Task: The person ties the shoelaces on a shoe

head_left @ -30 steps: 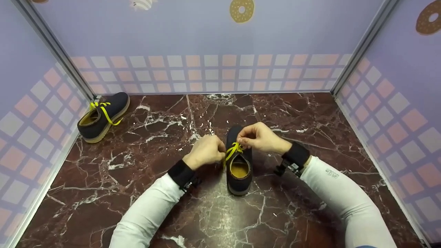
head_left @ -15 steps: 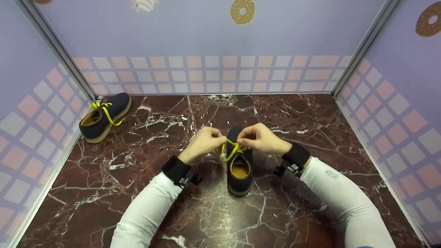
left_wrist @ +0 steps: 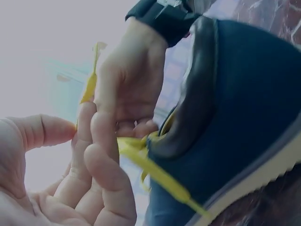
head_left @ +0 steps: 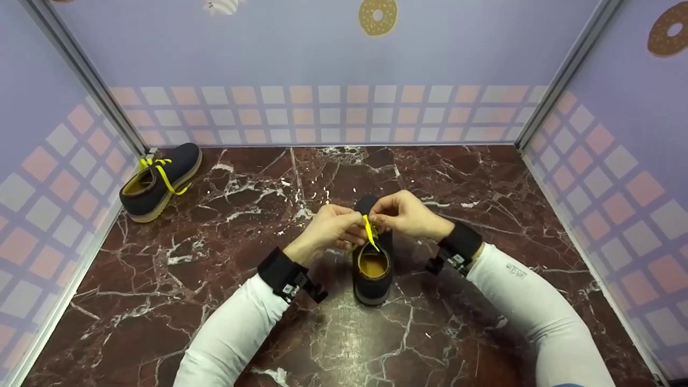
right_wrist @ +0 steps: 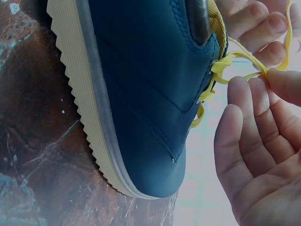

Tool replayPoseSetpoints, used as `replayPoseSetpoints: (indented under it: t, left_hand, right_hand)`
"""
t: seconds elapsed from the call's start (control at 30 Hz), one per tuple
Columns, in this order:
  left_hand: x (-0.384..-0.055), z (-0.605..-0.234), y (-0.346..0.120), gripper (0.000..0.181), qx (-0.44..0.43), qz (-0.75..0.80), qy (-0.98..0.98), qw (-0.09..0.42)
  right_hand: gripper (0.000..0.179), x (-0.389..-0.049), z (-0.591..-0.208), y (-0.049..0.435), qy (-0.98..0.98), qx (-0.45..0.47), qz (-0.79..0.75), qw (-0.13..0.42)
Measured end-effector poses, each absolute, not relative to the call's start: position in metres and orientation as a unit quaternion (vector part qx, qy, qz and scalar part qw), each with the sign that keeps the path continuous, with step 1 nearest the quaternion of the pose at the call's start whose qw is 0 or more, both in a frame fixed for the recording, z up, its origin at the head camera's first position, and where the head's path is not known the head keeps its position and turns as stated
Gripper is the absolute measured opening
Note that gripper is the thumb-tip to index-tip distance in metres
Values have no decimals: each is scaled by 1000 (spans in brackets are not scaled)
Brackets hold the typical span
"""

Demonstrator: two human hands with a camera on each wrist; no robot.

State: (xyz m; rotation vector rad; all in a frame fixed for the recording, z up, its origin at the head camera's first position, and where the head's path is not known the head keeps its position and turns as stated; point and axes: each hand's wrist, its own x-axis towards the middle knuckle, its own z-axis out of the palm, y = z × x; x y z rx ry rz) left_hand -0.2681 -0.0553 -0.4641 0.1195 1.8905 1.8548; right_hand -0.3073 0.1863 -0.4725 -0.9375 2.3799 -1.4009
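- Lace (head_left: 370, 232) end: it now hangs over the mouth of the shoe (head_left: 373, 264); half a second ago the strand stood out beyond the shoe's left side.
- The left hand (head_left: 330, 228) has come in from beside the shoe to above its lacing, close by the right hand (head_left: 407, 215), which has scarcely shifted.
- My reading: the strands are being brought together above the shoe, so tying seems under way, not finished. Whether a loop has formed, the hands hide.
- Both hands pinch the lace, the left over the shoe's left edge, the right over its right; I cannot tell whether they touch each other.
- The shoe stands sole down on the desk (head_left: 451, 317), toe pointing away from the person, heel nearest. Its long axis runs near to far, almost square to the back wall (head_left: 301, 59).
- Left of the shoe, well apart and farther back, stands the other shoe (head_left: 156, 196), toe angled away and rightward.
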Motion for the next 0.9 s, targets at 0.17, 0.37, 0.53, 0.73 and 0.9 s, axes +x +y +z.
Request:
replayPoseSetpoints:
  t: [0.17,0.37,0.53,0.73,0.9]
  left_hand:
    - [-258,-469,-48,15,63,657,718,221]
    - [-252,-473,-35,19,73,634,746,190]
    - [-250,-476,-28,17,20,683,695,221]
    - [-247,-474,-23,16,-16,733,635,244]
    - [-244,-476,-19,19,38,694,697,176]
  right_hand:
    - [13,-308,-474,185,811,-324,-474,111]
    - [13,-310,-473,185,815,-323,-471,95]
    - [13,-310,-473,185,823,-318,-464,82]
    - [12,-311,-471,186,824,-307,-469,80]
    - [12,-312,-470,188,825,-302,-469,87]
